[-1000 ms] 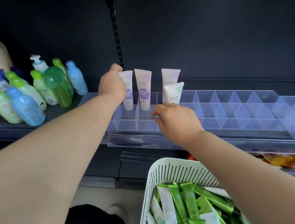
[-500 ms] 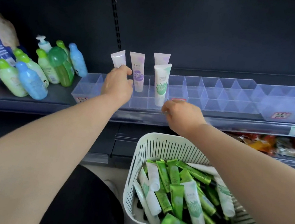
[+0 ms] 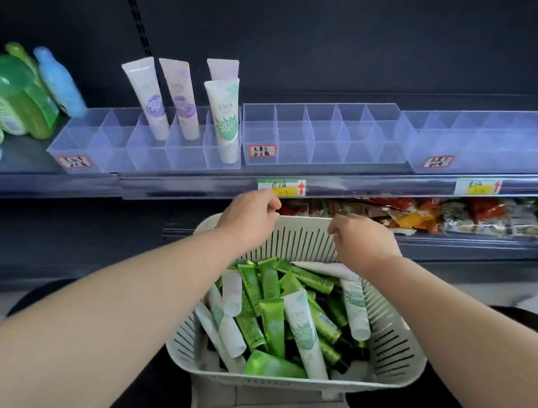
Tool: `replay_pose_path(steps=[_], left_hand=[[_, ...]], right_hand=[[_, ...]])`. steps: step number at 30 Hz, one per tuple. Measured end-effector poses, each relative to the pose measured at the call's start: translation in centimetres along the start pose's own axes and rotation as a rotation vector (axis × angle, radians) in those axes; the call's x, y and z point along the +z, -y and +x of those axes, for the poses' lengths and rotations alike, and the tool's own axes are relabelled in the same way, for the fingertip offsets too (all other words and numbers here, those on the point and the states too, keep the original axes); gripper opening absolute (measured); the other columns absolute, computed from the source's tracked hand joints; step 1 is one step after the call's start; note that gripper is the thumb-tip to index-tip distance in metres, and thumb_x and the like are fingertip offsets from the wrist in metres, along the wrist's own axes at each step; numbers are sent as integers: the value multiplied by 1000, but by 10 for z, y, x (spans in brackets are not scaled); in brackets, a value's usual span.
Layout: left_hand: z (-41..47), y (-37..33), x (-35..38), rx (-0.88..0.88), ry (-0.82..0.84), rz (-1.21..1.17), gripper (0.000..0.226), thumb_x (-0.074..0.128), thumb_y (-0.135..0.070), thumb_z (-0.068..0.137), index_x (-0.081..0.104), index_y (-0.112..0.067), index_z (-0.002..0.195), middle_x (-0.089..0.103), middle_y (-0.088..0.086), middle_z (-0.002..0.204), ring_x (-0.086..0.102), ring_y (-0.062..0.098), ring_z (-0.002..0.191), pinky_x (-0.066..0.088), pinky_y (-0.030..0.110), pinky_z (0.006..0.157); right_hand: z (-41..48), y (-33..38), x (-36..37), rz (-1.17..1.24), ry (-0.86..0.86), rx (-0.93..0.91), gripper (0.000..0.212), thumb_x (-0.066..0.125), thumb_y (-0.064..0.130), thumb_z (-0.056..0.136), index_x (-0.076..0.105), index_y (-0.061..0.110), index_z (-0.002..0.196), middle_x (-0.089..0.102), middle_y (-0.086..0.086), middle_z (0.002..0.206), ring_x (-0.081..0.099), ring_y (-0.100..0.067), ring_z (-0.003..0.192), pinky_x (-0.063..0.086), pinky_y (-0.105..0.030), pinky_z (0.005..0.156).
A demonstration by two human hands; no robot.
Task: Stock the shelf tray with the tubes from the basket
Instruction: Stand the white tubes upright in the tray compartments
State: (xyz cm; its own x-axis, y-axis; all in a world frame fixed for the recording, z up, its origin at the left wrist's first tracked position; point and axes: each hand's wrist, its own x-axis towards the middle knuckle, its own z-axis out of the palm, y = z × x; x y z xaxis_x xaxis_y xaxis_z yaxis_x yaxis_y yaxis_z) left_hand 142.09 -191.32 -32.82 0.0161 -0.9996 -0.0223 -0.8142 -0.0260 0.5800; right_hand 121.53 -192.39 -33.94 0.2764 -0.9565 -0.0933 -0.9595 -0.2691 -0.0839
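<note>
A clear divided shelf tray (image 3: pixel 109 150) holds several upright tubes: two white-purple tubes (image 3: pixel 150 100), a white-green tube (image 3: pixel 226 118) and a pale tube behind it. Below, a white slotted basket (image 3: pixel 392 352) is full of green and white tubes (image 3: pixel 280 312). My left hand (image 3: pixel 246 218) and my right hand (image 3: pixel 361 241) hover over the basket's far rim, fingers curled, nothing visibly in them.
Two more clear divided trays (image 3: pixel 321 142) (image 3: pixel 497 146) line the shelf to the right. Green and blue bottles (image 3: pixel 16 99) crowd the shelf's left end. Snack packets (image 3: pixel 414 214) fill the shelf below. Price labels (image 3: pixel 282 186) sit on the shelf edge.
Both hands have left the tubes in the tray and dropped down to the basket's far rim. The view has tilted downward, showing more of the basket.
</note>
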Motion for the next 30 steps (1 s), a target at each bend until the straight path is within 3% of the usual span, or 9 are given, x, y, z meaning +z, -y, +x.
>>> replay_pose_path(steps=[3, 9, 14, 18, 22, 25, 27, 30], left_hand=[[0, 5, 32, -50, 115, 59, 20, 56, -19, 93, 65, -18, 112, 65, 1, 118, 60, 22, 109, 48, 36, 95], [3, 30, 74, -118, 322, 125, 21, 57, -19, 94, 63, -19, 114, 63, 2, 120, 58, 21, 108, 47, 34, 95], [4, 47, 87, -150, 390, 155, 22, 55, -19, 96, 63, -20, 117, 61, 0, 124, 57, 21, 113, 46, 38, 98], [4, 54, 93, -151, 421, 165, 21, 56, -20, 96, 63, -20, 115, 62, -1, 122, 57, 20, 112, 46, 39, 99], [4, 56, 93, -143, 443, 177, 20, 56, -20, 96, 65, -21, 114, 63, -2, 120, 57, 18, 111, 46, 38, 99], [3, 56, 92, -143, 438, 165, 20, 55, -19, 96, 66, -21, 112, 63, -3, 118, 57, 18, 108, 47, 38, 97], [2, 55, 92, -145, 437, 151, 20, 55, -18, 96, 66, -21, 112, 63, -3, 117, 57, 17, 107, 47, 37, 96], [-4, 51, 91, -142, 438, 129, 20, 55, -18, 96, 65, -21, 113, 63, -3, 117, 58, 17, 106, 49, 37, 95]], right_hand=[[2, -12, 21, -21, 145, 42, 38, 46, 8, 89, 57, 24, 122, 62, -3, 114, 61, -24, 97, 54, -36, 79], [12, -16, 66, 13, 402, 62, 47, 49, 2, 85, 47, 14, 131, 53, -9, 125, 54, -28, 112, 48, -39, 90], [19, -17, 99, -11, 428, 74, 54, 47, 5, 86, 38, 15, 138, 46, -8, 136, 45, -27, 124, 40, -41, 103], [28, -19, 112, -73, 371, 73, 46, 45, 8, 88, 43, 12, 135, 49, -8, 136, 34, -27, 131, 36, -39, 108], [33, -15, 110, -192, 467, 92, 35, 47, 25, 96, 55, 12, 128, 50, -10, 129, 41, -28, 123, 41, -39, 102], [28, -15, 107, -163, 496, 131, 41, 47, 35, 96, 53, 9, 127, 46, -13, 130, 42, -30, 122, 40, -41, 101], [24, -16, 105, -64, 514, 174, 43, 49, 34, 95, 48, 5, 127, 47, -16, 130, 44, -32, 120, 40, -41, 100], [17, -17, 101, 67, 520, 213, 37, 56, 27, 90, 45, 7, 119, 53, -13, 118, 53, -28, 103, 44, -34, 81]])
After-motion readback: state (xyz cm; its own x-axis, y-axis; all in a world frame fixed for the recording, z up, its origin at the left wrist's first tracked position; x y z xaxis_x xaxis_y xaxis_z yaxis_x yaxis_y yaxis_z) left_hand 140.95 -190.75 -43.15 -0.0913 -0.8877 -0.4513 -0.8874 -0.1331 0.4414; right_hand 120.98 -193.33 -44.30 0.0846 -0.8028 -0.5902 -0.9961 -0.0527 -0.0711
